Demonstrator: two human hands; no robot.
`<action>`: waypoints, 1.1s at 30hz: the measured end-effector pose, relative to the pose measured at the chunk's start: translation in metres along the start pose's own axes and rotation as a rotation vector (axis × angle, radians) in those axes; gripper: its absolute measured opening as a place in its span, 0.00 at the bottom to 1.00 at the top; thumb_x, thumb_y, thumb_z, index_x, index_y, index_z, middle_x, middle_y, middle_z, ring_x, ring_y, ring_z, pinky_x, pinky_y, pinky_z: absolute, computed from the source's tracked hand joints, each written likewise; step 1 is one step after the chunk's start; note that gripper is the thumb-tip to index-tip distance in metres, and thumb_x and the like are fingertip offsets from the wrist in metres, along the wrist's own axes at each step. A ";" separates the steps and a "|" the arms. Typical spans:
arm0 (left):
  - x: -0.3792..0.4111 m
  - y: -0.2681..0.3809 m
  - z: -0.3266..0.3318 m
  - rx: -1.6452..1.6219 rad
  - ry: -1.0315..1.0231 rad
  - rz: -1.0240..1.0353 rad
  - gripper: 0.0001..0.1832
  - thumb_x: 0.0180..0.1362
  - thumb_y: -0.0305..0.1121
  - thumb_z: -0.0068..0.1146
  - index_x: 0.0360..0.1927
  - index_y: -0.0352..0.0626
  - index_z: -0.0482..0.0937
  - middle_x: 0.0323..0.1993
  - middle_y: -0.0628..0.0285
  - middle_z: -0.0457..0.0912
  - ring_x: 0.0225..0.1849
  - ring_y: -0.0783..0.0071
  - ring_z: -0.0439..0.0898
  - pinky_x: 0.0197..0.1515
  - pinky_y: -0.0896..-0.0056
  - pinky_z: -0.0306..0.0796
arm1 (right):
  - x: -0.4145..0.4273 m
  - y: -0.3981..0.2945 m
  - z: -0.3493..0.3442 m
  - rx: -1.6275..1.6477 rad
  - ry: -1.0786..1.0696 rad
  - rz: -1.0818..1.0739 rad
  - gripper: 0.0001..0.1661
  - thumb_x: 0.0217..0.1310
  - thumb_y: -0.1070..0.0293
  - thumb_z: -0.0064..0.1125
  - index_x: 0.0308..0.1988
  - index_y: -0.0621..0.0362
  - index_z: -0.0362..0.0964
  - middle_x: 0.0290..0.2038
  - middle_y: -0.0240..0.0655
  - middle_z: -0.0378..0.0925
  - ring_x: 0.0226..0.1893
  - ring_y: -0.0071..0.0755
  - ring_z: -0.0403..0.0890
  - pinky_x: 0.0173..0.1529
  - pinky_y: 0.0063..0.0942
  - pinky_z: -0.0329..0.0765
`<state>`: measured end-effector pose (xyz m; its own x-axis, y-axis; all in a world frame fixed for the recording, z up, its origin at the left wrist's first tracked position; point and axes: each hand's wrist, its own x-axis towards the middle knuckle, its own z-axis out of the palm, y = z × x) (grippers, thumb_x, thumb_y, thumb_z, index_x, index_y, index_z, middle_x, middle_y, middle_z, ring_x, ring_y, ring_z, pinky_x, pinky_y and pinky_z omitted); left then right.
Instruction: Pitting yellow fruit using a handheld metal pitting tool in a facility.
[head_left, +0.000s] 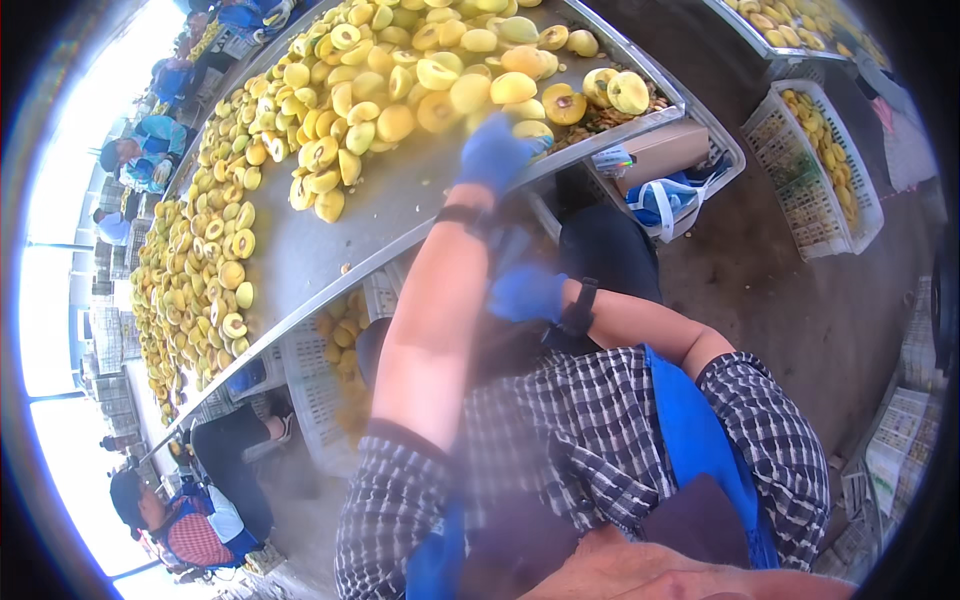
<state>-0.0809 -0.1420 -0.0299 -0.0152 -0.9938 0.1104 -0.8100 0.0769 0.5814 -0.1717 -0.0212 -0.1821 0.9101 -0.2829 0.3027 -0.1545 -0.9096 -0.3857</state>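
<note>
My left hand (491, 154), in a blue glove and blurred, is at the near edge of a metal-topped table (322, 244). Its fingers curl around a yellow stone fruit (532, 133), seemingly an apricot or peach. Halved yellow fruits (375, 82) are heaped across the table beyond it, some showing brown pit hollows. My right hand (529, 292), also blue-gloved, is lower down, in front of my body and below the table's edge. Its fingers look curled, but blur hides whether anything is in them.
A white plastic crate (319, 397) with fruit stands under the table. At right are a basket of fruit (825, 165) and a bin holding a cardboard box (664, 150) and a blue-and-white bag (664, 202). Loose pits (600, 120) lie in the table's corner. Several people sit at left.
</note>
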 end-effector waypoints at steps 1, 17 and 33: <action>-0.001 -0.005 0.000 -0.116 0.028 0.043 0.36 0.46 0.52 0.71 0.52 0.35 0.74 0.48 0.45 0.80 0.51 0.56 0.81 0.53 0.61 0.74 | 0.002 -0.004 -0.006 0.178 -0.131 0.112 0.10 0.59 0.66 0.54 0.38 0.59 0.75 0.35 0.42 0.80 0.31 0.42 0.80 0.33 0.35 0.76; -0.160 -0.051 -0.092 -1.208 0.525 -0.080 0.28 0.52 0.19 0.65 0.57 0.36 0.69 0.49 0.56 0.78 0.49 0.68 0.79 0.54 0.66 0.76 | 0.035 -0.068 -0.166 0.319 0.268 0.245 0.19 0.60 0.66 0.60 0.50 0.59 0.71 0.31 0.50 0.79 0.32 0.55 0.82 0.35 0.42 0.77; -0.182 -0.062 -0.051 -1.275 0.593 0.061 0.20 0.61 0.39 0.60 0.51 0.36 0.74 0.41 0.61 0.80 0.41 0.73 0.79 0.45 0.72 0.75 | 0.044 -0.050 -0.134 -0.464 0.110 0.081 0.27 0.60 0.60 0.60 0.55 0.61 0.66 0.31 0.42 0.78 0.24 0.44 0.81 0.26 0.37 0.76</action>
<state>0.0018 0.0386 -0.0445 0.4743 -0.8297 0.2943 0.2685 0.4547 0.8492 -0.1758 -0.0285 -0.0323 0.8458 -0.3661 0.3880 -0.4012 -0.9159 0.0104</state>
